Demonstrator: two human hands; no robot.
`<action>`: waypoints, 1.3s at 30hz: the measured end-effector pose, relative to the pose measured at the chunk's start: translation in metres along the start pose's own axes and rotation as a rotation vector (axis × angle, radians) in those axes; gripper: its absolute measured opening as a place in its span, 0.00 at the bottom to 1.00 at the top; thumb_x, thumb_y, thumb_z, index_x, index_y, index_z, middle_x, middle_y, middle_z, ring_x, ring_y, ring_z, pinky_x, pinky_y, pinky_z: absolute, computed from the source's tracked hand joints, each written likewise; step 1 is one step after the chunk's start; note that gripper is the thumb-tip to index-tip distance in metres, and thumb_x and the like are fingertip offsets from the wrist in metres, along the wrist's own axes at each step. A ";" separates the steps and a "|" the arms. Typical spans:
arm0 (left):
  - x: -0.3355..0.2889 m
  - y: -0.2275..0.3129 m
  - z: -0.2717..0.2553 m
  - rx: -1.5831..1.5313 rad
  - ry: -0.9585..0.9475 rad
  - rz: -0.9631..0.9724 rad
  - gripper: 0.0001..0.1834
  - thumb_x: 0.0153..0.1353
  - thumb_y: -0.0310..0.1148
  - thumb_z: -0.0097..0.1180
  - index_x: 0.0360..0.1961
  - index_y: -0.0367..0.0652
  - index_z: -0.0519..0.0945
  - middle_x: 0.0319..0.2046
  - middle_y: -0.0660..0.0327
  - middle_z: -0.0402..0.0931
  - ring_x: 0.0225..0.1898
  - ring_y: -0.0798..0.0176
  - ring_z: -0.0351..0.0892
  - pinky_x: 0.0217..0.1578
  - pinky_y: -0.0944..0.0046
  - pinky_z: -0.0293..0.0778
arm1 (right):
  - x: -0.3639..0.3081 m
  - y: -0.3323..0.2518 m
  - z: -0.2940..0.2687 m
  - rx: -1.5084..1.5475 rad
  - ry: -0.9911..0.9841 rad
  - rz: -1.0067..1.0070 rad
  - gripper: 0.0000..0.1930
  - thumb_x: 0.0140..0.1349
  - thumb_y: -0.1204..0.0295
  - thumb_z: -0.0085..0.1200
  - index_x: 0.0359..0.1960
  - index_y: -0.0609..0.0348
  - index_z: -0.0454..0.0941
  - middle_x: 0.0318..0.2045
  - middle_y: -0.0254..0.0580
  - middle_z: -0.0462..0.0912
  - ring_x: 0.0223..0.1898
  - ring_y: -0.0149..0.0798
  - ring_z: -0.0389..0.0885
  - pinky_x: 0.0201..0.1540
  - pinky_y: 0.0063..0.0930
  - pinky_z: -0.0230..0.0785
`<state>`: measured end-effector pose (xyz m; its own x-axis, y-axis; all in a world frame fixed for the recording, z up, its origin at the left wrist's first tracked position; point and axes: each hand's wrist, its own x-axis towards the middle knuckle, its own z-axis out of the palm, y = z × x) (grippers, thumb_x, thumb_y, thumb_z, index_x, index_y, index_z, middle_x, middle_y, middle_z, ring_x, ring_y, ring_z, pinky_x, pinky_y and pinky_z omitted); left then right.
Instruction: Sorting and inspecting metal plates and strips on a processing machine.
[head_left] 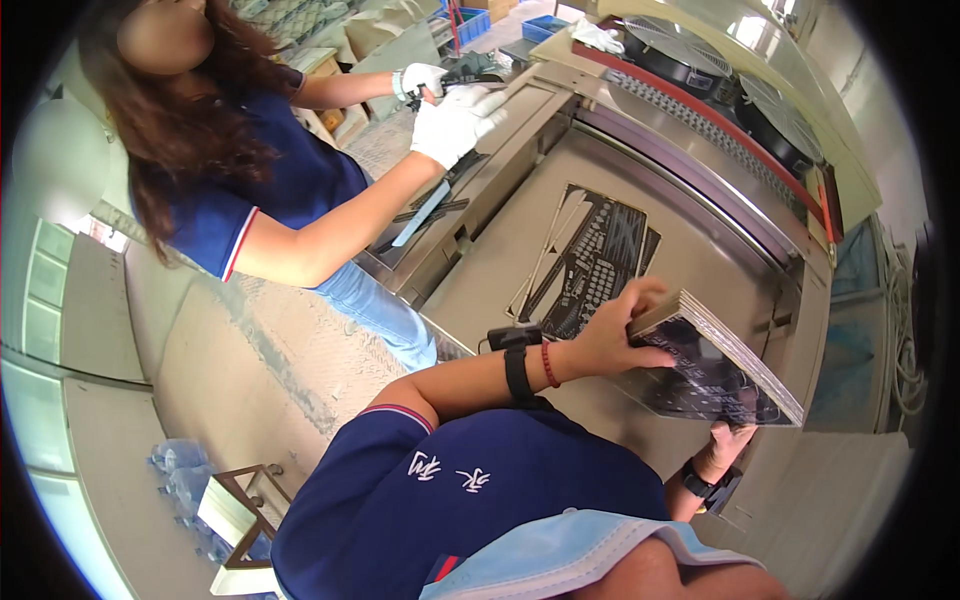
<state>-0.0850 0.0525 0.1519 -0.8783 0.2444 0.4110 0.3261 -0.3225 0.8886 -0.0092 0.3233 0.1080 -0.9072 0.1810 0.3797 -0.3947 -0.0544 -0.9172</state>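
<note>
Evidently stiff, thin and sharp-edged, the stack of dark patterned sheets (pixel 715 375) at four o'clock sits clamped between left hand (pixel 615 340) on top and right hand (pixel 728 440) beneath, best gripped by edges.

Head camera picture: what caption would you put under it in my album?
Both bare hands, left hand and right hand, hold a stack of dark sheets over a metal table.

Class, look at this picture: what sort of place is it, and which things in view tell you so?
Probably a factory floor. A large metal machine with round fan grilles fills the bench, both hands hold a stack of thin dark patterned sheets, and a co-worker's white-gloved hand works nearby.
</note>
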 end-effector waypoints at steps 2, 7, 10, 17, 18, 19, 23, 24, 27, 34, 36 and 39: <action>-0.017 -0.019 0.000 0.126 0.009 0.007 0.33 0.45 0.35 0.73 0.50 0.37 0.71 0.37 0.55 0.78 0.40 0.65 0.79 0.43 0.65 0.73 | -0.003 0.036 -0.031 -0.083 -0.014 0.022 0.48 0.34 0.48 0.76 0.52 0.71 0.69 0.49 0.48 0.74 0.49 0.42 0.72 0.54 0.38 0.63; -0.034 -0.029 0.003 0.239 -0.080 -0.011 0.26 0.47 0.30 0.72 0.46 0.35 0.76 0.36 0.57 0.80 0.38 0.68 0.79 0.41 0.67 0.74 | -0.005 0.025 -0.013 -0.100 0.075 0.079 0.36 0.37 0.53 0.76 0.41 0.65 0.73 0.42 0.39 0.74 0.43 0.36 0.71 0.46 0.33 0.66; -0.028 -0.027 0.000 0.178 -0.080 0.003 0.27 0.46 0.30 0.72 0.48 0.34 0.76 0.37 0.56 0.81 0.38 0.68 0.80 0.40 0.67 0.75 | -0.005 0.031 -0.028 -0.125 0.002 0.129 0.37 0.34 0.53 0.77 0.41 0.62 0.73 0.39 0.36 0.73 0.42 0.35 0.72 0.47 0.33 0.66; -0.034 -0.030 0.002 0.267 -0.033 0.015 0.26 0.46 0.30 0.72 0.47 0.36 0.77 0.33 0.56 0.83 0.36 0.68 0.83 0.40 0.68 0.75 | 0.002 -0.001 0.014 -0.118 0.082 0.071 0.29 0.33 0.73 0.74 0.40 0.65 0.74 0.24 0.37 0.79 0.30 0.35 0.79 0.37 0.28 0.73; -0.037 -0.028 0.000 0.274 -0.049 0.020 0.25 0.46 0.30 0.72 0.46 0.36 0.77 0.33 0.56 0.83 0.36 0.69 0.83 0.39 0.68 0.75 | 0.000 -0.006 0.021 -0.110 0.100 0.069 0.27 0.33 0.74 0.74 0.38 0.66 0.75 0.24 0.39 0.80 0.29 0.36 0.80 0.35 0.28 0.73; -0.037 -0.029 0.001 0.281 -0.065 0.023 0.25 0.46 0.29 0.72 0.46 0.36 0.77 0.33 0.56 0.83 0.36 0.69 0.83 0.39 0.68 0.76 | 0.000 -0.010 0.022 -0.102 0.117 0.069 0.25 0.33 0.74 0.74 0.36 0.66 0.76 0.23 0.41 0.81 0.28 0.36 0.81 0.33 0.29 0.74; -0.025 -0.012 -0.007 0.158 -0.102 0.034 0.22 0.45 0.27 0.72 0.43 0.36 0.78 0.33 0.59 0.84 0.35 0.67 0.84 0.36 0.68 0.77 | -0.002 -0.021 0.017 -0.161 0.077 0.005 0.23 0.35 0.77 0.73 0.37 0.67 0.78 0.25 0.42 0.82 0.26 0.35 0.80 0.31 0.28 0.74; -0.019 -0.008 -0.009 0.094 -0.113 0.027 0.24 0.46 0.28 0.72 0.46 0.37 0.77 0.32 0.58 0.84 0.34 0.66 0.84 0.37 0.68 0.77 | -0.001 -0.033 0.026 -0.139 0.113 0.050 0.24 0.36 0.77 0.74 0.38 0.67 0.78 0.26 0.40 0.82 0.26 0.33 0.79 0.31 0.27 0.74; -0.007 0.003 -0.017 0.055 -0.147 0.034 0.25 0.46 0.28 0.71 0.46 0.38 0.77 0.35 0.58 0.82 0.37 0.64 0.83 0.40 0.67 0.76 | 0.006 -0.040 0.033 -0.224 0.126 -0.114 0.23 0.36 0.74 0.75 0.36 0.67 0.79 0.25 0.38 0.81 0.25 0.32 0.78 0.32 0.26 0.73; -0.013 -0.047 -0.056 0.311 0.093 0.134 0.25 0.44 0.30 0.70 0.45 0.36 0.76 0.46 0.52 0.75 0.46 0.55 0.76 0.48 0.62 0.71 | 0.045 -0.074 0.094 -0.556 -0.295 -0.435 0.12 0.44 0.77 0.66 0.32 0.71 0.82 0.32 0.52 0.85 0.35 0.42 0.86 0.40 0.28 0.78; -0.025 -0.039 -0.080 0.284 -0.010 -0.038 0.22 0.48 0.27 0.65 0.46 0.36 0.75 0.45 0.52 0.76 0.47 0.56 0.76 0.49 0.62 0.72 | 0.045 -0.071 0.099 -0.582 -0.302 -0.408 0.11 0.46 0.78 0.65 0.32 0.71 0.82 0.33 0.53 0.85 0.36 0.43 0.86 0.42 0.29 0.78; -0.059 -0.049 -0.119 0.441 0.053 -0.304 0.23 0.48 0.29 0.66 0.47 0.36 0.75 0.43 0.53 0.78 0.44 0.57 0.78 0.47 0.62 0.74 | 0.049 -0.065 0.094 -0.786 -0.381 -0.456 0.11 0.46 0.81 0.62 0.33 0.70 0.82 0.33 0.51 0.85 0.36 0.42 0.86 0.43 0.29 0.78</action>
<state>-0.0906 -0.0547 0.0604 -0.9685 0.2171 0.1216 0.1608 0.1729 0.9717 -0.0420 0.2433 0.1975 -0.7326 -0.3133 0.6043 -0.6346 0.6354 -0.4400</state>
